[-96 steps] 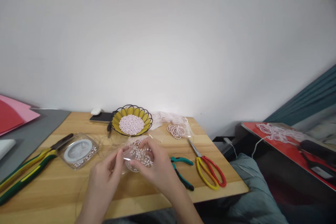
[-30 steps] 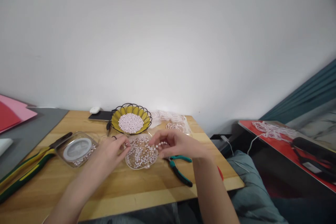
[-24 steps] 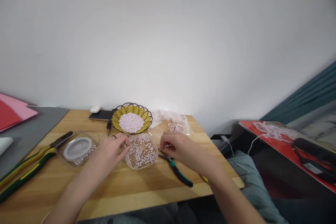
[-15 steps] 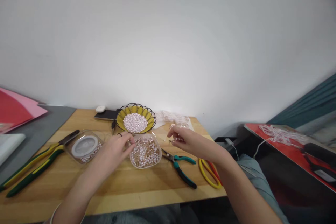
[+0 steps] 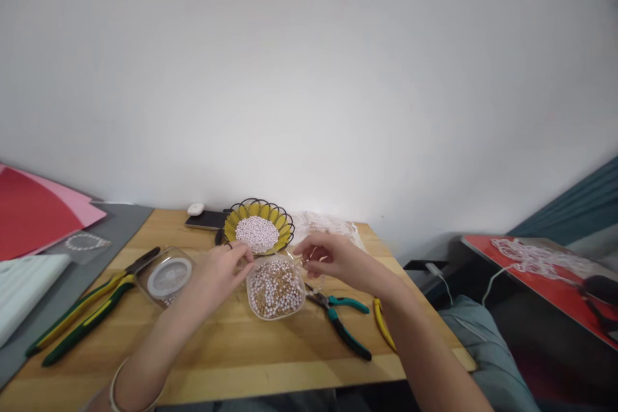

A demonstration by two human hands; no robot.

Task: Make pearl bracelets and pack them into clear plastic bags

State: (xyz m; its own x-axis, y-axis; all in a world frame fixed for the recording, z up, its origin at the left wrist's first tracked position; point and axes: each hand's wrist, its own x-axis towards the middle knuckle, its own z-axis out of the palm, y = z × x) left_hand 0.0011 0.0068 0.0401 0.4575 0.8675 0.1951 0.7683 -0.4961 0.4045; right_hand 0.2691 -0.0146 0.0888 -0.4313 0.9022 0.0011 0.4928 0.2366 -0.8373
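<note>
My left hand is closed in a pinch at the left rim of a clear plastic box of mixed pink-white and gold beads. What its fingertips hold is too small to make out. Across the box, my right hand has its fingers curled round a strand of small beads, mostly hidden by the fingers. Just behind the box stands a black wire basket with a yellow lining, holding pale pink beads.
Teal-handled pliers lie right of the box, beside a yellow handle. To the left are a clear container with a round spool and large green-yellow pliers. A phone and lace lie at the back.
My right hand has moved left, closer to the box and to my left hand. The view has shifted slightly, bringing a beaded bracelet in a bag into sight at the left.
</note>
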